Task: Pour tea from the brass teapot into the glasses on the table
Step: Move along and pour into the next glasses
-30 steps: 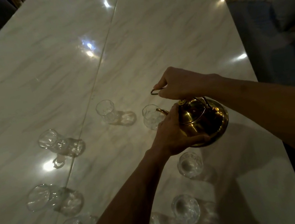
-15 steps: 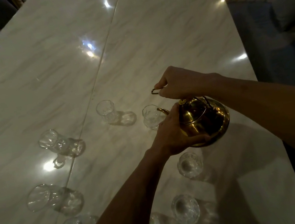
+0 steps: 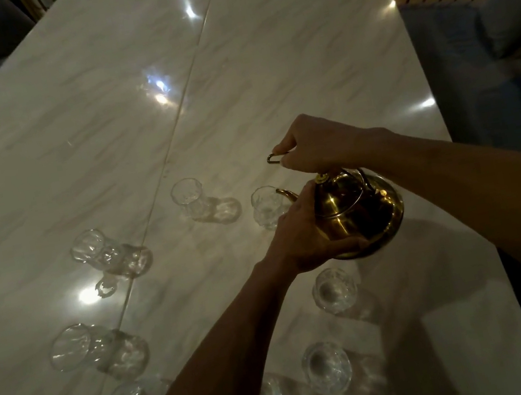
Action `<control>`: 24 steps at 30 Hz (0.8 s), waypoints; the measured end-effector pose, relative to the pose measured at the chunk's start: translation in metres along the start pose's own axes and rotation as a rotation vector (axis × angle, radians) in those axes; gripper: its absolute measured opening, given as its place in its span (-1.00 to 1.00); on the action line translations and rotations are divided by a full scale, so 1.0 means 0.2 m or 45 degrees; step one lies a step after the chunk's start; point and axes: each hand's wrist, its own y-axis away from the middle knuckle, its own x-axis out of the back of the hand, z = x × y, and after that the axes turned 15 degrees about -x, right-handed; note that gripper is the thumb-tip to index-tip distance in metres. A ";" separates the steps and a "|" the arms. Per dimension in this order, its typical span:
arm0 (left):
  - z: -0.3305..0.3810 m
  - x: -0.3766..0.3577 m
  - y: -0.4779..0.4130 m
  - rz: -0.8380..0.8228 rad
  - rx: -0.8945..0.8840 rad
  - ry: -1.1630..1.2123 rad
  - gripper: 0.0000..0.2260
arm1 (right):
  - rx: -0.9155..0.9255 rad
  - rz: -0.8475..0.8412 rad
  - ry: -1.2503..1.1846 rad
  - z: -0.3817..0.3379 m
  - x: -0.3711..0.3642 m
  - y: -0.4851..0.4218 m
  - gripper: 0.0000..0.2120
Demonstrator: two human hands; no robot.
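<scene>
A brass teapot [image 3: 361,214] is held tilted to the left above the white marble table [image 3: 262,57]. My right hand [image 3: 316,144] grips its wire handle from above. My left hand [image 3: 304,235] is pressed against the pot's near side, under the spout. The spout tip sits at the rim of a clear glass [image 3: 266,206]. Several more clear glasses stand in a ring, among them one at the back [image 3: 187,196], one at the left [image 3: 90,246] and one just below the pot [image 3: 334,288]. I cannot make out any liquid in the dim light.
More glasses stand at the near left [image 3: 73,345] and the near middle [image 3: 326,368]; my left forearm hides part of another. A padded chair [image 3: 471,55] with a metal-bar back stands past the table's right edge. A seam runs down the tabletop.
The teapot and both hands have stayed nearly still, with the spout held at the same glass. The pot shifted only slightly.
</scene>
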 end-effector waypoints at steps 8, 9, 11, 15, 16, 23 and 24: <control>0.03 0.01 0.01 -0.013 -0.033 0.003 0.02 | -0.009 0.011 -0.017 0.00 0.02 0.04 -0.62; 0.03 0.01 0.00 -0.012 -0.039 0.006 0.02 | -0.010 0.014 -0.013 0.00 0.03 0.05 -0.63; 0.03 0.01 0.00 -0.009 -0.048 0.008 0.02 | -0.012 0.022 -0.007 -0.01 0.03 0.06 -0.64; 0.04 0.02 0.00 -0.007 -0.040 0.011 0.04 | -0.014 0.020 0.014 -0.02 0.04 0.07 -0.65; 0.04 0.02 0.00 -0.009 -0.038 0.011 0.04 | -0.014 0.018 0.015 -0.03 0.04 0.07 -0.64; 0.05 0.03 0.01 -0.015 -0.048 0.008 0.04 | -0.023 0.015 -0.014 -0.03 0.05 0.09 -0.64; 0.05 0.03 0.01 -0.019 -0.051 0.009 0.03 | -0.026 0.021 -0.018 -0.03 0.05 0.10 -0.64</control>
